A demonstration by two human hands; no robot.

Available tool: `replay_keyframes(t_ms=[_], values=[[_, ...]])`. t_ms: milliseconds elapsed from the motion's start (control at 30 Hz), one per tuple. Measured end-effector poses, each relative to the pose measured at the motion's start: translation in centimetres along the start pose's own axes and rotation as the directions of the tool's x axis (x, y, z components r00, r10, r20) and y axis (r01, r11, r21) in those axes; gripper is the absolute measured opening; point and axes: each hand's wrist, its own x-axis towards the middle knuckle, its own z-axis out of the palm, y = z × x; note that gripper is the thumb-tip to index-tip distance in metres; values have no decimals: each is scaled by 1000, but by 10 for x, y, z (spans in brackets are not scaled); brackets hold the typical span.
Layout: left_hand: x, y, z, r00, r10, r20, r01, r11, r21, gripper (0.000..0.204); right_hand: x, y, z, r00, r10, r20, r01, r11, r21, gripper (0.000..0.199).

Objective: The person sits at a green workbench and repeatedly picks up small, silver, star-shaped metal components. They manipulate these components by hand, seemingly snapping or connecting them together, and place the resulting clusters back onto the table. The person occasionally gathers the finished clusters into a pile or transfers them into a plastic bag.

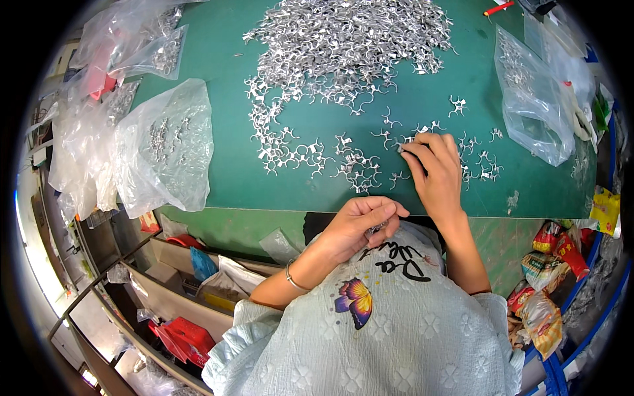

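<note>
- Right hand (pixel 434 173) is out over the green table (pixel 224 178), fingers curled down, fingertips pinching at one small metal clip (pixel 401 149) among the loose ones; whether the clip is fully gripped or only touched, I cannot tell.
- Left hand (pixel 362 224) sits nearer the body, just off the near edge of the table, closed into a loose fist round a small bunch of clips (pixel 378 229) that glints between thumb and fingers.
- The key relation: the scattered clips (pixel 356 165) lie just left of the right hand's fingertips and far of the left hand, so the right hand is plainly the nearer one.
- The scatter runs as a band from left to right across the near part of the table, thickening into the big pile of clips (pixel 350 39) at the far side.
- Each clip is a small, splayed silver piece; they point every which way, no common long axis.
- Far right: a clear plastic bag (pixel 531 112) lying on the table, a few clips inside.
- Left: a bulging clear bag (pixel 168 148) with clips in it, overhanging the table edge, more clear bags (pixel 142 39) beyond it at the far left.
- Near right, below the table: colourful snack packets (pixel 548 290) in red, yellow and orange.
- Near left, low down: a red box (pixel 188 338) on the shelves.
- Far right edge: a red pen (pixel 498 8).
</note>
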Motion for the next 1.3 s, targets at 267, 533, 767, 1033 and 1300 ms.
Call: replay_keyframes(t_ms=[267,533,767,1033,1300], values=[[5,-3,-2,997,70,-28,-72,995,-66,25,-10,-4,-17,948,311,70,-301,802,516,6],[14,3,12,956,256,-141,-260,966,-5,31,-23,-9,-33,748,369,551,-580,-41,814,9],[20,2,12,974,208,-87,-204,977,61,27,-22,-15,-38,878,268,396,-478,532,699,4],[17,-1,9,988,132,-77,-142,980,-140,20,7,1,-18,997,52,-61,-51,999,18,21],[14,-4,1,994,75,-78,-83,991,-104,20,0,12,-6,999,-19,-37,16,996,-89,13]])
